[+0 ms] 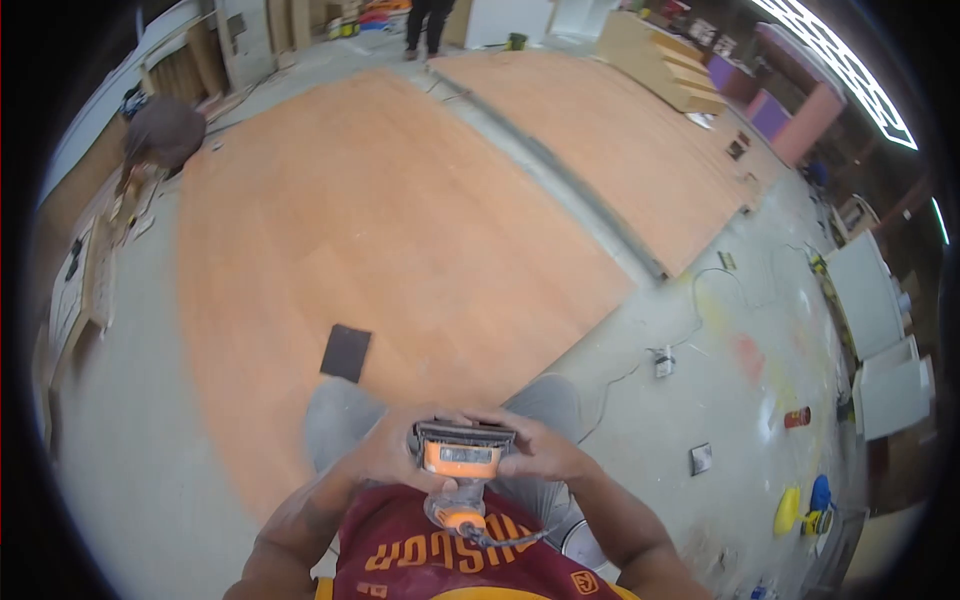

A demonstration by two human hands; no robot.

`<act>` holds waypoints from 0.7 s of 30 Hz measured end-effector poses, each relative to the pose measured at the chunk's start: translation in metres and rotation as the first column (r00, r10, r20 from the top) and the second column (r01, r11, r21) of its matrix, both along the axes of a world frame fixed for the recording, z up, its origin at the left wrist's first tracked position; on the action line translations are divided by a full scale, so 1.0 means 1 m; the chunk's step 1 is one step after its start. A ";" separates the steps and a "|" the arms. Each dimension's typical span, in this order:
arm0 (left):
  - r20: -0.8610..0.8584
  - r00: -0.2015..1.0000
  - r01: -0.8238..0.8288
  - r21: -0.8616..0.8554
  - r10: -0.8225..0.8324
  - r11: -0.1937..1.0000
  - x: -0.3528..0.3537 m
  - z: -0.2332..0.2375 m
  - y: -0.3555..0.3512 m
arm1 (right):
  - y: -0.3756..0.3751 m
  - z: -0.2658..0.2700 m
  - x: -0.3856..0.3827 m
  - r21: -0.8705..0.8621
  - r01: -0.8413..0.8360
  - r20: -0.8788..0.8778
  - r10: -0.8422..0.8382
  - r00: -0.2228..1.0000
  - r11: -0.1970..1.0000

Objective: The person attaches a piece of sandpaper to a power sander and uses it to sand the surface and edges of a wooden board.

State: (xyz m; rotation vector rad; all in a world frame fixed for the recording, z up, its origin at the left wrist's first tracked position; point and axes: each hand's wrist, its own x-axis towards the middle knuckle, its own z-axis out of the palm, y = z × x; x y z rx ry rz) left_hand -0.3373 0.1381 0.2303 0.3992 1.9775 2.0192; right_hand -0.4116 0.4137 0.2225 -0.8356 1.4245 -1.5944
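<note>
Broadly, the wooden panel (400, 230) spreads ahead. The left hand (392, 448) and right hand (545, 453) together grip the orange sander (461, 458), its dark pad (466, 434) running lengthwise from one hand to the other. On the panel, the dark sheet (346, 353) lies ahead and leftward, nearer the left hand, long axis pointing roughly forward.

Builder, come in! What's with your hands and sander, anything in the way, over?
Left hand and right hand: both gripping orange sander. Sander: held up, off the near board. Maybe in the way: dark sheet on the board, by left knee.
</note>
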 end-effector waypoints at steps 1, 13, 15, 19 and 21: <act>0.049 0.998 -0.026 0.001 0.025 1.000 0.008 0.004 -0.006 | -0.006 -0.005 0.007 -0.017 0.125 -0.036 -0.126 0.991 0.992; 0.249 0.945 -0.240 0.097 0.210 0.966 0.058 -0.038 -0.007 | -0.023 -0.060 0.042 0.033 0.324 0.299 -0.318 0.899 0.946; 0.224 0.955 -0.217 0.075 0.196 0.973 0.054 -0.028 -0.007 | -0.020 -0.062 0.040 0.009 0.267 0.238 -0.261 0.935 0.964; 0.212 0.965 -0.169 0.055 0.154 0.984 0.054 -0.025 -0.008 | -0.025 -0.040 0.043 0.063 0.274 0.129 -0.280 0.951 0.960; 0.198 0.968 -0.173 0.084 0.154 0.981 0.055 -0.026 -0.007 | -0.023 -0.042 0.045 0.013 0.261 0.289 -0.254 0.923 0.965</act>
